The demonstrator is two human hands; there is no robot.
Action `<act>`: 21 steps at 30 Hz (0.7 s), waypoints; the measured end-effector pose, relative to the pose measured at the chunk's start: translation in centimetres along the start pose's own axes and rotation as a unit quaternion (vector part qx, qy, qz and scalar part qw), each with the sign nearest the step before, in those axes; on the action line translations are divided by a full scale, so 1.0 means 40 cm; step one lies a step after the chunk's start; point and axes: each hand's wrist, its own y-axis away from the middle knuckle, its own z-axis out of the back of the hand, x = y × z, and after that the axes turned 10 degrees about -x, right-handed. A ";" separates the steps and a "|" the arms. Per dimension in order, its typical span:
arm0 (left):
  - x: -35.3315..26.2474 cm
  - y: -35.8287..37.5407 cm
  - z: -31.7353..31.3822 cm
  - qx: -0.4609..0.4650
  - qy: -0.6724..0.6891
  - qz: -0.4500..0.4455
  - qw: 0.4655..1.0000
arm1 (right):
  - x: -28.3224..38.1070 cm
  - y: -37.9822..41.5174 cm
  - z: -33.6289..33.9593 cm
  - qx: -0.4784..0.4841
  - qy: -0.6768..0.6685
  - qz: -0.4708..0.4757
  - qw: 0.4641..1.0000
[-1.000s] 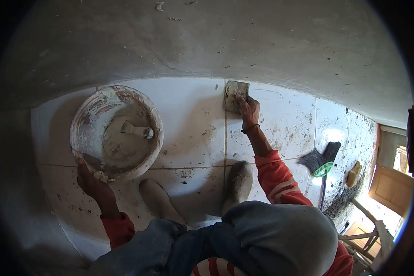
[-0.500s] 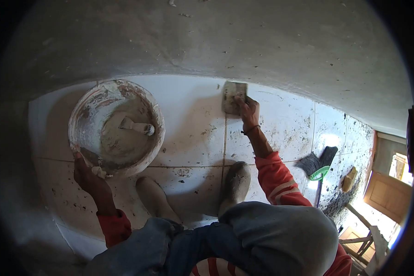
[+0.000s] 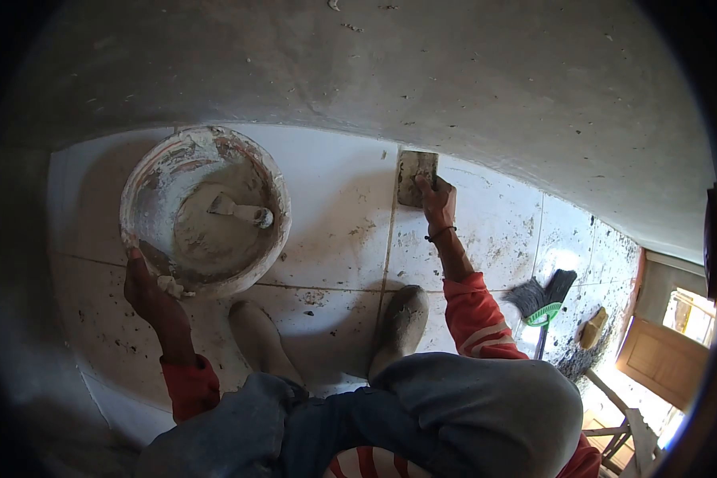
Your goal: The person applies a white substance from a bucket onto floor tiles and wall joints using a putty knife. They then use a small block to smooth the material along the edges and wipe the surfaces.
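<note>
A round bucket (image 3: 272, 167) crusted with pale material stands on the left, and a small scraper (image 3: 240, 211) lies on the grey-white paste (image 3: 207, 239) inside. My left hand (image 3: 153, 299) grips the bucket's near left rim, thumb on the edge. On the right, my right hand (image 3: 438, 201) is closed on a flat rectangular trowel (image 3: 415, 171), held close to the foot of the plastered wall (image 3: 486, 88). The trowel's face is smeared with dirt and its handle is mostly hidden by the fingers.
White floor tiles (image 3: 327, 191) are spotted with debris. My shoes (image 3: 402, 319) are between the hands. A black broom with a green head (image 3: 543, 313) and a yellowish block (image 3: 593, 327) lie to the right, near a wooden door (image 3: 665, 358) and some wooden pieces (image 3: 617, 434).
The whole view has shifted and tilted slightly. My right hand and the trowel sit a little farther right and lower in view. My left hand still holds the bucket rim.
</note>
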 end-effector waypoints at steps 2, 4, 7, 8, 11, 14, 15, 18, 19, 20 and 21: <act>-0.009 0.003 -0.002 -0.001 0.000 0.019 1.000 | -0.004 -0.002 -0.002 0.006 0.096 0.015 0.995; -0.006 -0.001 0.002 -0.003 0.003 0.038 0.999 | -0.025 -0.008 0.003 0.018 0.029 -0.007 0.999; 0.008 -0.011 0.011 0.007 -0.005 0.054 0.998 | 0.007 0.003 0.007 0.026 -0.039 -0.028 0.999; 0.006 -0.006 0.007 0.005 -0.010 0.024 1.000 | 0.023 0.009 0.007 0.021 -0.041 -0.031 0.998; 0.022 -0.016 0.015 0.000 -0.024 0.013 1.000 | 0.003 0.000 -0.009 0.057 0.011 0.002 0.998; 0.009 -0.005 0.006 -0.003 -0.020 0.010 1.000 | 0.009 -0.005 0.006 0.008 -0.095 -0.078 0.992; 0.000 0.002 0.001 0.002 -0.010 -0.013 1.000 | 0.006 -0.005 0.002 0.009 -0.095 -0.078 0.992; -0.004 0.006 -0.004 -0.002 0.006 -0.008 1.000 | 0.022 0.012 -0.002 0.070 0.025 -0.022 0.997; -0.003 0.005 -0.003 -0.002 0.007 -0.007 1.000 | 0.020 0.012 0.001 0.069 0.026 -0.022 0.997; -0.002 0.001 0.001 0.002 -0.002 0.000 1.000 | 0.018 0.010 0.004 0.050 -0.014 -0.038 0.998; -0.002 0.000 0.004 0.005 -0.011 0.008 1.000 | 0.015 0.007 0.005 0.033 -0.054 -0.053 0.997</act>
